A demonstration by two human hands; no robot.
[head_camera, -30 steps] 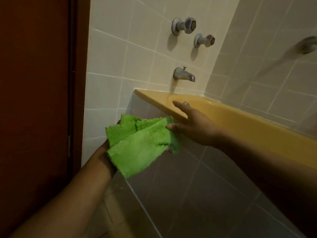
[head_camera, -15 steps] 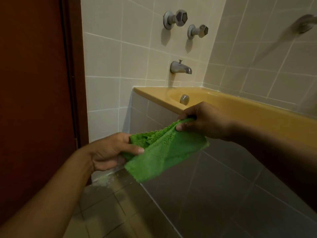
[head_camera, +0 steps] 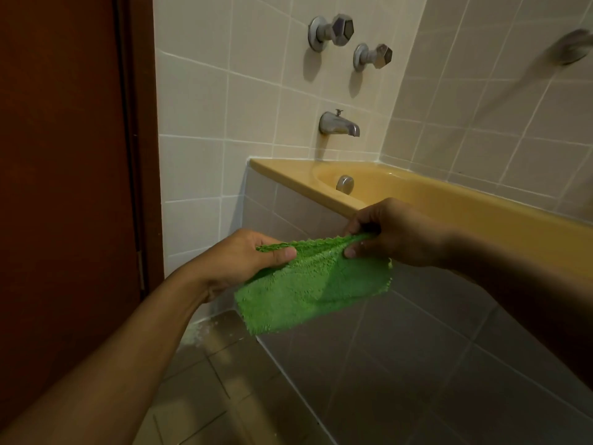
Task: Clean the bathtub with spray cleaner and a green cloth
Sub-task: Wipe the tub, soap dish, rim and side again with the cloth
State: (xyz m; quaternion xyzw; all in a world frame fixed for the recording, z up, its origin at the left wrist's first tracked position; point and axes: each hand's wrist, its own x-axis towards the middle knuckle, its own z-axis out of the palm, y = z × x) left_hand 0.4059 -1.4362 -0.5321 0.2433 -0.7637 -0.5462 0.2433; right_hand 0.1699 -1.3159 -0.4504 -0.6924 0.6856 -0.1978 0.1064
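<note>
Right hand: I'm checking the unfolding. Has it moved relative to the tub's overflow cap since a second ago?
Yes. The right hand was up at the overflow cap, hiding most of it; now it sits lower, pinching the green cloth, cap clear.

Both forearms are bare to the frame's edge, with no sleeves, and short fingernails show on the left hand and right hand.

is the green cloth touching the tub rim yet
No, the green cloth hangs stretched between the left hand and right hand, in front of the tiled panel, below the yellow bathtub rim.
</note>
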